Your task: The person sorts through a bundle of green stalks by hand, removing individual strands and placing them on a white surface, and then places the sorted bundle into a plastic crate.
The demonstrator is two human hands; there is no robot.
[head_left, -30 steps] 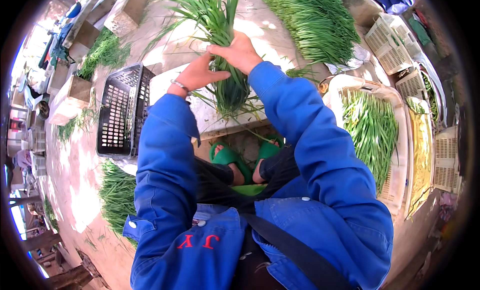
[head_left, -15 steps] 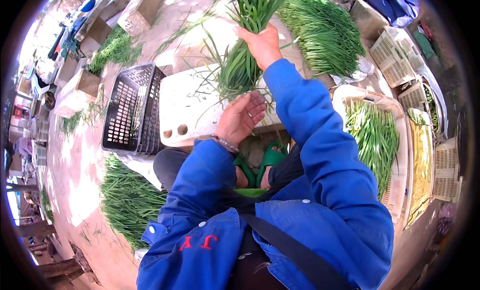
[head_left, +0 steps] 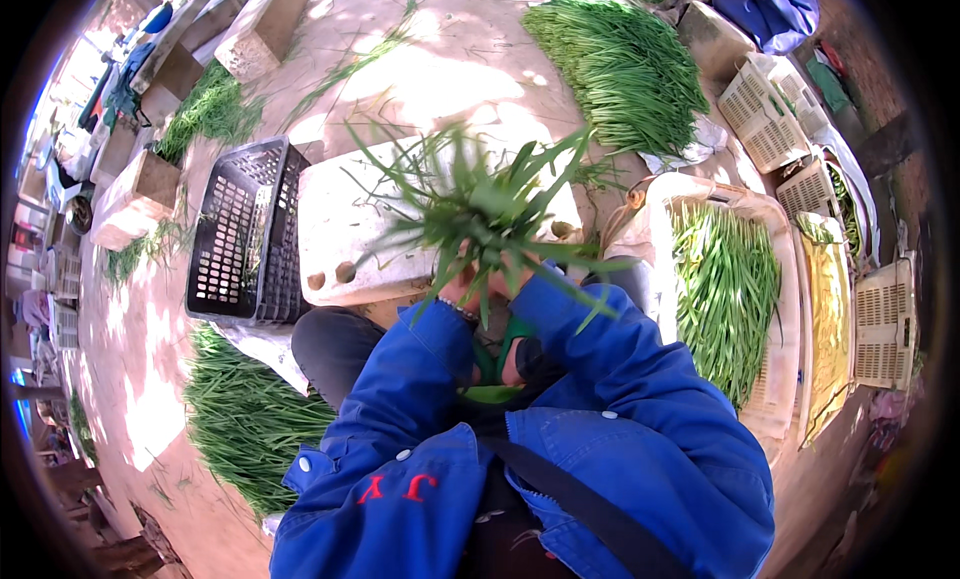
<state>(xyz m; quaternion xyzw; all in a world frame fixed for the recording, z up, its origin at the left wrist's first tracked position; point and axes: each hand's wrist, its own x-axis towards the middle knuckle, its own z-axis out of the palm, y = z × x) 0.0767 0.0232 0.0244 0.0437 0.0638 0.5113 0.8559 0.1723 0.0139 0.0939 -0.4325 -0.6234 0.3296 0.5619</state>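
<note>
Upright above a white block with round holes (head_left: 345, 224), a bunch of garlic chives (head_left: 490, 204) fans its leaf tips toward me, a little smeared by motion. Close under the leaves, my left hand (head_left: 458, 287) and my right hand (head_left: 513, 277) are side by side, closed around the lower part of the bunch. Leaves cover most of the fingers. Loose bits of leaf lie on the block's top.
A black plastic crate (head_left: 225, 244) stands left of the block. Chive heaps lie at far right (head_left: 620, 74) and near left (head_left: 250, 419). On my right is a pale tub (head_left: 785, 309) with more chives. Concrete blocks (head_left: 140, 199) and cream crates (head_left: 765, 119) stand farther out. Someone in blue (head_left: 775, 14) sits at far right.
My right hand has brought the chives down from beyond the block, close to me. The bunch has turned its leaf tips up, and my left hand has joined the right at it.
</note>
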